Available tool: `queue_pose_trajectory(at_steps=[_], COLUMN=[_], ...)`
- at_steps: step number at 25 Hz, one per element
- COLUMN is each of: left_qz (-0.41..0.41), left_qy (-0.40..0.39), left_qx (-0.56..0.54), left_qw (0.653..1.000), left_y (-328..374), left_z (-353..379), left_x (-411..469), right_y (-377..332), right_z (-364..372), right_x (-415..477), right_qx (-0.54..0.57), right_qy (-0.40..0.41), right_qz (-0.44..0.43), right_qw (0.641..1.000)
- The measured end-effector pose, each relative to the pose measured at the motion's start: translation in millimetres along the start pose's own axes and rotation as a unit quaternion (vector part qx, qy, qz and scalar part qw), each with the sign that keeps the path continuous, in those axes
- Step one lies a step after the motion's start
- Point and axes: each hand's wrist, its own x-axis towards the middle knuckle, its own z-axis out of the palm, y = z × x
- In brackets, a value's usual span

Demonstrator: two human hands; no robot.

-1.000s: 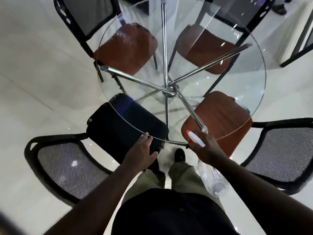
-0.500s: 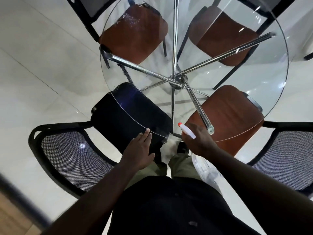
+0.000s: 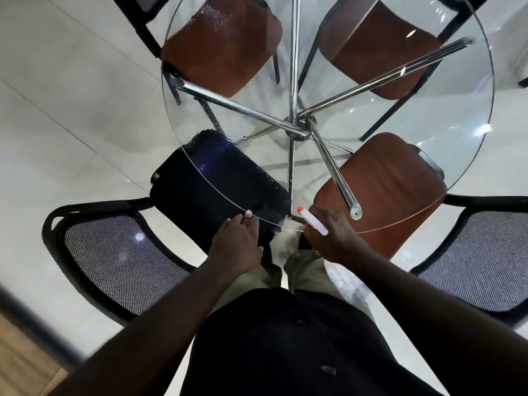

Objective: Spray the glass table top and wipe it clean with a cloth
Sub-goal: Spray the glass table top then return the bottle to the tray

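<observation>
We look down on one round glass table top, and beneath it we count four chrome arms spreading from a single hub. Around the table we count four chairs: three have brown seats and one has a black seat, all partly tucked under the glass. Two mesh backs show in full, one at our near left and one at our near right. Fine droplets speckle the left part of the glass, over the black seat and the far-left brown one. Our left hand lies flat with its fingers straight and holds nothing. Its fingertips reach the near rim of the glass, though we cannot tell whether they press on it. Our right hand is curled tight around one spray bottle at the near edge of the table, just right of the left hand. The bottle's white head with the orange tip points left along the rim, and the clear body hangs below the wrist, off the glass.
</observation>
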Motion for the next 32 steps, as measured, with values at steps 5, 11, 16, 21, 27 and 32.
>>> queue_pose_trajectory(at_steps=[5, 11, 16, 21, 27, 32], left_qz=[-0.005, 0.030, 0.035, 0.054, 0.041, 0.015], left_qy=[0.009, 0.060, 0.061, 0.052, 0.041, 0.030], left_qx=[0.076, 0.080, 0.041, 0.018, 0.005, -0.010], left_qw=[0.997, 0.994, 0.997, 0.997, 0.998, 0.999], left_y=[14, 34, 50, 60, 69, 73], left_z=[-6, -8, -11, -17, -24, -32], left_x=[7, 17, 24, 31, 38, 41], right_y=[19, 31, 41, 56, 59, 54], right_z=[-21, -36, -44, -48, -59, -74], right_x=[-36, -70, -87, -90, -72, -39], right_qx=[0.000, 0.032, 0.060, 0.083, 0.110, 0.130], right_qy=[0.020, 0.069, 0.118, 0.152, 0.144, 0.166], right_qz=[0.013, 0.054, 0.069, 0.074, 0.072, 0.059], right_qw=[1.000, 0.996, 0.989, 0.982, 0.981, 0.976])
